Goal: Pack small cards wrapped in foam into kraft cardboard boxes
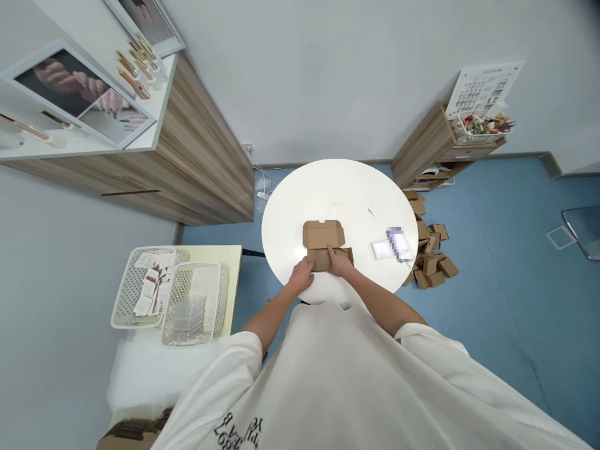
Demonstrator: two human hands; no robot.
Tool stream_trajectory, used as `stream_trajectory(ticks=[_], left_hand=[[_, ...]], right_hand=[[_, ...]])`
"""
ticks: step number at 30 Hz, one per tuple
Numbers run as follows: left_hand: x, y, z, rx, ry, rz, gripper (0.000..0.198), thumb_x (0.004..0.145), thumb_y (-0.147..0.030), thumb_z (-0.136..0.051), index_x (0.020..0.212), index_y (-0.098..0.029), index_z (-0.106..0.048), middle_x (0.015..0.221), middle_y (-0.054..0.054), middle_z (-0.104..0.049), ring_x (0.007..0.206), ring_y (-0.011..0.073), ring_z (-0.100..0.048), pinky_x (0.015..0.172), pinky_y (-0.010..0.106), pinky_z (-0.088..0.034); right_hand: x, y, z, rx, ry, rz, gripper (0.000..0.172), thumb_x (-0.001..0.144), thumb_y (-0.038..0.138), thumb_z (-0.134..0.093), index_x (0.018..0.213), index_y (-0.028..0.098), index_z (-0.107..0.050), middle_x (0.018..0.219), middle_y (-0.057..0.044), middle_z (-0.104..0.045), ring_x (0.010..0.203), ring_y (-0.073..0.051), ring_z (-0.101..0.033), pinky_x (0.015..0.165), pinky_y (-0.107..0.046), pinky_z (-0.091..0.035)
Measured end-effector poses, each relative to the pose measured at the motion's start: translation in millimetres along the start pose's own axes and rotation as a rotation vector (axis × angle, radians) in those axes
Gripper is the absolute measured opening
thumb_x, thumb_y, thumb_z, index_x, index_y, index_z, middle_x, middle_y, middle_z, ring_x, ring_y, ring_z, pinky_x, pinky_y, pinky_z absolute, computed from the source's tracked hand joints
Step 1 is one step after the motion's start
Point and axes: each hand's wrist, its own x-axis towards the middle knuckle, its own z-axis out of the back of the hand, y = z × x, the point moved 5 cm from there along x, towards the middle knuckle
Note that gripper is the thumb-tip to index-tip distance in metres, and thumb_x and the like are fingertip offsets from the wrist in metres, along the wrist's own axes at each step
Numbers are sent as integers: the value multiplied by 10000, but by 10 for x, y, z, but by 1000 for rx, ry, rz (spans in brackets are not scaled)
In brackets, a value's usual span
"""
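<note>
A small brown cardboard box point(323, 236) lies near the front edge of the round white table point(328, 187). Its lid flap is folded back, away from me, and a side flap sticks out at the right. My left hand point(301, 275) grips the box's near left corner. At the right part of the near section, my right hand point(338, 261) holds the cardboard, its thumb laid over the inside. The undersides of the fingers are hidden.
On the table's right side lie a white object point(382, 249) and a blurred-out phone-like item point(399, 244) with a cable. Several folded boxes point(429, 265) are piled on the floor at right. White baskets point(192, 269) with packets stand on a side table at left, beside a wooden cabinet point(206, 137).
</note>
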Motion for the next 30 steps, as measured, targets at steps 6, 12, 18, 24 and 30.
stream_trajectory(ticks=[6, 12, 18, 24, 30], left_hand=[[107, -45, 46, 195, 7, -6, 391, 893, -123, -494, 1277, -150, -565, 1205, 195, -554, 1192, 322, -477, 998, 461, -369], [196, -139, 99, 227, 1, 50, 354, 902, -321, -606, 1215, -158, -594, 1242, 194, -545, 1202, 344, -466, 984, 467, -371], [236, -197, 190, 233, -77, -9, 699, 806, -338, -747, 1403, -234, -399, 1588, 162, -271, 1244, 342, -465, 976, 438, -401], [312, -184, 173, 249, -109, -48, 680, 809, -284, -746, 1390, -236, -396, 1502, 155, -393, 1144, 320, -544, 919, 415, -422], [322, -177, 144, 248, -140, -50, 673, 796, -265, -766, 1366, -240, -410, 1472, 154, -417, 1114, 314, -557, 894, 410, -418]], right_hand=[[-3, -5, -6, 3, -5, 8, 1198, 774, 303, -767, 1610, 195, 85, 1436, -212, -477, 1238, -319, -533, 933, -350, -445], [2, -24, -22, -4, -8, 13, 1167, 803, 312, -742, 1608, 193, 94, 1440, -211, -474, 1202, -317, -553, 910, -349, -450], [20, -15, -17, -19, -25, 23, 1144, 804, 327, -735, 1611, 181, 62, 1442, -215, -473, 1218, -328, -531, 939, -364, -429], [-268, -200, 21, -28, -344, 76, 852, 843, 372, -638, 1573, 216, -228, 1460, -154, -440, 1335, -336, -377, 1104, -430, -281], [-525, -688, -72, 54, -474, -126, 791, 798, 138, -550, 1533, 290, -302, 1505, -141, -341, 1263, -332, -428, 1014, -440, -353]])
